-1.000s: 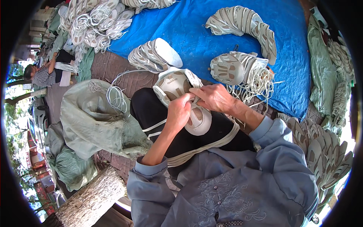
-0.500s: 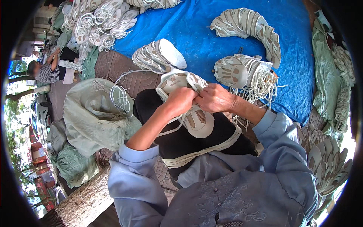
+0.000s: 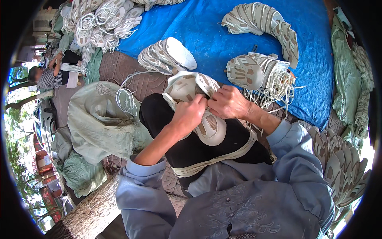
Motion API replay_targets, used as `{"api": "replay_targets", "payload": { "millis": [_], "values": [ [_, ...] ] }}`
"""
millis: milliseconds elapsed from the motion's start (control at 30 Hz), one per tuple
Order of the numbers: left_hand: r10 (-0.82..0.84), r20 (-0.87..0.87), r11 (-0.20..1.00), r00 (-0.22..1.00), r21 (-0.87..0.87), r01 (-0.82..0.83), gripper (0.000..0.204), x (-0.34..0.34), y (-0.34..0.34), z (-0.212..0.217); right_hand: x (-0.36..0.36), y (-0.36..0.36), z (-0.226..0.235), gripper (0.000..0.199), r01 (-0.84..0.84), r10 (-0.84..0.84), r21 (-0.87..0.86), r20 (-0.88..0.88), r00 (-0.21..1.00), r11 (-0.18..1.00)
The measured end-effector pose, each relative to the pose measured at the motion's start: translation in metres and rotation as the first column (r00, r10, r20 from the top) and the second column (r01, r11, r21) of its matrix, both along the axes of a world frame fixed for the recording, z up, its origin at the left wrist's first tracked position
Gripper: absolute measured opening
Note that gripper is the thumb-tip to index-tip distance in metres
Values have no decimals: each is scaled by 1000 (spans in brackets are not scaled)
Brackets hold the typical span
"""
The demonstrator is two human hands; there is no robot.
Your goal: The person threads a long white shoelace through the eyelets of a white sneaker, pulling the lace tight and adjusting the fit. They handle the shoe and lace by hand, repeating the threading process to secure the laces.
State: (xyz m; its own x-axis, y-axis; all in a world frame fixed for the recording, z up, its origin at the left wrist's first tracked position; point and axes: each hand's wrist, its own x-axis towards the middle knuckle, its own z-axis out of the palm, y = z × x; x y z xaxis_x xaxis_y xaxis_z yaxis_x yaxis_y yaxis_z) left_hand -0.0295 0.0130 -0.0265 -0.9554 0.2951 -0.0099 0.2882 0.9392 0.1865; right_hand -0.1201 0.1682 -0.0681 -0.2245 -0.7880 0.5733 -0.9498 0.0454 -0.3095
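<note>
We list one white-and-tan shoe [image 3: 213,134] on our black-trousered lap [image 3: 240,140], left hand [image 3: 188,116] and right hand [image 3: 229,102] both gripping it near the middle, the exact part pinched hidden, and, beyond, one blue sheet [image 3: 191,24] bearing stacked shoes [image 3: 245,75].

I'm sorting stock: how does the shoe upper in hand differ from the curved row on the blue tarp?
The shoe upper is single; the curved row holds many overlapping uppers. The shoe upper rests on black trousers, the curved row on the blue tarp. Left hand and right hand touch the shoe upper, but not the curved row. Both show white and tan.
</note>
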Motion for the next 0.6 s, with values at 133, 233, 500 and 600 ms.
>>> {"api": "replay_targets", "payload": {
  "millis": [133,233,500,600],
  "values": [
    [-73,-159,997,985,17,76,10,3,-3,-1,-3,-5,3,17,16,-18,15,148,989,1000],
    [-35,-144,999,989,-8,34,12,7,-10,3,2,-7,5,15,-38,-61,180,512,857,983],
    [335,-158,854,929,468,-228,12,21,-15,0,16,-24,6,6,-16,-60,159,461,886,987],
    [523,395,18,755,881,-473,20,24,-16,0,6,-25,18,9,14,-113,124,845,523,992]
  ]
}}
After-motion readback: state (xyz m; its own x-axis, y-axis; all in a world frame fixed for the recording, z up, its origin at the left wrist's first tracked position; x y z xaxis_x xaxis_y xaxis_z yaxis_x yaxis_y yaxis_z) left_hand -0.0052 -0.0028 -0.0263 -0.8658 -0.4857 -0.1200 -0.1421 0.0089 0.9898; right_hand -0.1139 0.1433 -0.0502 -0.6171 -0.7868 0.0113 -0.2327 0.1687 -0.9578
